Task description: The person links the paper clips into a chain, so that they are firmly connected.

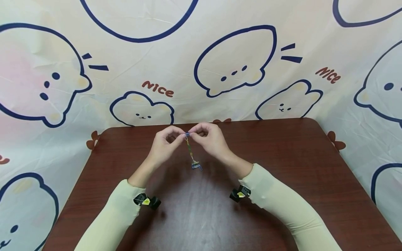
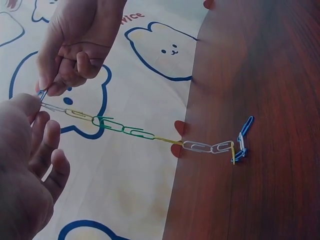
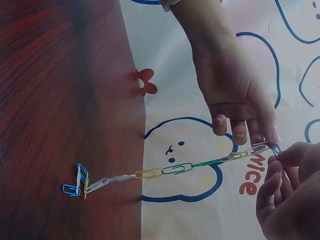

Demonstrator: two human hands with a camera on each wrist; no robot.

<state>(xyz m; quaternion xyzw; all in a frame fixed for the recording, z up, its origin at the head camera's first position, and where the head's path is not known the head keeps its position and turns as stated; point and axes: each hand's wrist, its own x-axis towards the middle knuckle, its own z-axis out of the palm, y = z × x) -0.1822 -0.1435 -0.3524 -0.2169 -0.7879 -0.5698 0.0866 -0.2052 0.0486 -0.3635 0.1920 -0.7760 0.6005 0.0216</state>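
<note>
A chain of linked paper clips (image 1: 190, 147) hangs from my fingertips above the table's far part. Its links are white, yellow, green and blue. At its top is a blue paper clip (image 2: 43, 93), which my left hand (image 1: 165, 141) pinches between thumb and index finger. From the other side my right hand (image 1: 211, 138) pinches the same blue clip, and the fingertips nearly meet and partly hide it. The chain's lower end, a bunch of blue, white and yellow clips (image 3: 75, 184), lies bent on the tabletop or just over it; I cannot tell which.
Under both arms stretches a dark reddish-brown wooden table (image 1: 201, 216). A pale cloth (image 1: 188, 62) with blue cartoon outlines hangs behind its far edge and along the sides. Black wrist cameras sit on the left sleeve (image 1: 110, 216) and the right sleeve (image 1: 292, 205).
</note>
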